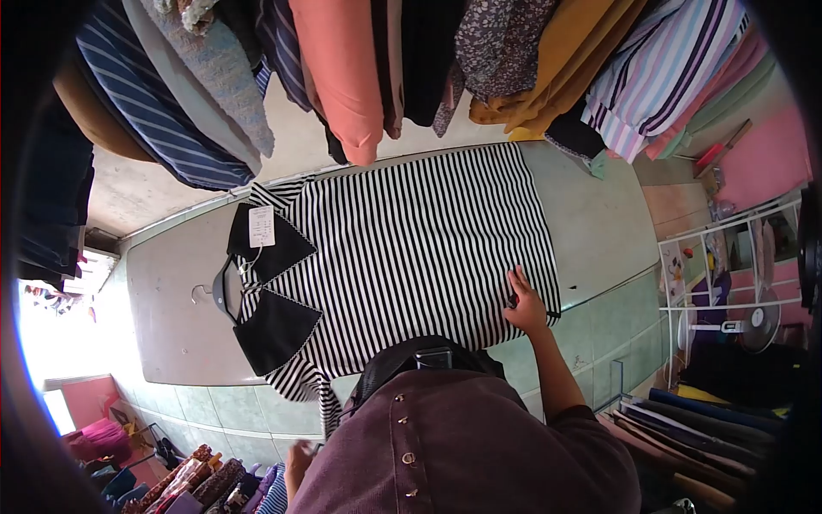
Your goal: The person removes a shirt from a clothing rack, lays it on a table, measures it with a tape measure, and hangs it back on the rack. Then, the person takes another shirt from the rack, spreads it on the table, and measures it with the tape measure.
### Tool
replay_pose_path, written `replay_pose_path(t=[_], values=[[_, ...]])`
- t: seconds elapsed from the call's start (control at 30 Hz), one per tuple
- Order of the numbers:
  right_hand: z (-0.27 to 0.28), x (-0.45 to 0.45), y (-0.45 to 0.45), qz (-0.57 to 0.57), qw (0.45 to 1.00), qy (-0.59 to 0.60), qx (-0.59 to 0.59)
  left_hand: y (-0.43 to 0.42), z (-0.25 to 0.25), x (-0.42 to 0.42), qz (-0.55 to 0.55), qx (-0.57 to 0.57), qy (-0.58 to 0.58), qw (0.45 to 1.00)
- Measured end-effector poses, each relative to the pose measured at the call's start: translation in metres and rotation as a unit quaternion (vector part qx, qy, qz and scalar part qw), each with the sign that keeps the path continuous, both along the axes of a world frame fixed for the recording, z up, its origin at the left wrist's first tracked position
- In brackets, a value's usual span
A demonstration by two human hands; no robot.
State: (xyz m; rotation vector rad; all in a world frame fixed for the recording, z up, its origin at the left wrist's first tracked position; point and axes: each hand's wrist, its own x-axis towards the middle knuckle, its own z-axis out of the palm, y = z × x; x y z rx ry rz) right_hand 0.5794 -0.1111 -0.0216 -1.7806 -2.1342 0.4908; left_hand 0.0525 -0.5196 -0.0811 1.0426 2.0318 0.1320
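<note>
— Head view: where to find the striped shirt (428,240)?
— Spread across the table (595,214), collar (278,330) toward nine o'clock.
— And the hands?
— At four, right hand (527,307), unclenched on the cloth near the hem (546,231); at seven, left hand (298,463), can't tell the grip.
— Risk?
— Perhaps creasing, from dragging the hem.
— Hidden?
— Left hand, partly, behind the torso (467,437); tag (261,231) print, unreadable.

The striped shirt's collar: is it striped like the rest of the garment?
No, the collar is plain black with a pale edging, while the shirt has black and white stripes.
</note>
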Motion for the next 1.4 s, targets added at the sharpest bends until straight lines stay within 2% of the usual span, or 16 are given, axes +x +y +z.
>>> replay_pose_path(t=[0.07, 0.1, 0.13, 0.2, 0.27, 0.3, 0.33, 0.4, 0.6, 0.67, 0.8, 0.83, 0.9, 1.03, 1.17, 1.4], values=[[-0.004, 0.003, 0.001, 0.007, 1.0, 0.002, -0.002, 0.072, 0.024, 0.009, 0.067, 0.058, 0.292, 0.952], [-0.001, 0.002, 0.001, -0.002, 1.0, -0.003, -0.028, 0.105, 0.037, 0.005, 0.167, 0.185, 0.28, 0.927], [0.001, 0.001, 0.001, 0.003, 1.0, -0.004, -0.024, 0.134, 0.041, 0.0, 0.14, 0.289, 0.381, 0.867], [0.001, -0.001, 0.0, -0.007, 0.999, -0.006, -0.031, 0.195, 0.065, -0.005, 0.191, 0.341, 0.292, 0.873], [-0.002, 0.001, 0.001, 0.004, 1.0, -0.008, -0.014, 0.241, 0.082, -0.003, 0.069, 0.336, 0.276, 0.898], [-0.002, 0.001, 0.001, 0.009, 1.0, -0.008, -0.015, 0.254, 0.084, -0.012, -0.064, 0.287, 0.264, 0.919], [-0.001, 0.0, 0.001, 0.011, 1.0, -0.009, -0.017, 0.263, 0.083, -0.016, -0.066, 0.29, 0.263, 0.918], [-0.002, 0.001, 0.001, 0.013, 1.0, -0.011, -0.017, 0.277, 0.08, -0.02, -0.138, 0.066, 0.328, 0.932], [0.003, -0.002, 0.0, -0.001, 0.998, -0.003, -0.06, 0.279, 0.072, -0.033, -0.121, 0.071, 0.304, 0.942], [-0.005, 0.001, -0.001, 0.023, 1.0, 0.009, 0.001, 0.28, 0.074, -0.031, -0.108, 0.072, 0.298, 0.946], [0.037, -0.028, 0.007, 0.0, 0.98, 0.179, -0.087, 0.291, 0.072, -0.005, -0.061, 0.101, 0.334, 0.935], [0.05, -0.04, 0.01, 0.034, 0.958, 0.23, -0.171, 0.302, 0.083, 0.018, -0.041, 0.169, 0.324, 0.93], [0.046, -0.067, 0.013, 0.098, 0.878, 0.388, -0.263, 0.321, 0.083, 0.051, -0.081, 0.406, 0.185, 0.891], [0.046, -0.139, 0.022, 0.132, 0.837, 0.341, -0.407, 0.351, 0.086, 0.144, -0.031, 0.31, -0.206, 0.928], [0.033, -0.193, 0.025, 0.185, 0.867, 0.214, -0.411, 0.359, 0.066, 0.179, 0.117, 0.19, -0.439, 0.87], [0.015, -0.207, 0.023, 0.239, 0.888, 0.195, -0.341, 0.348, 0.076, 0.168, 0.162, 0.172, -0.432, 0.871]])
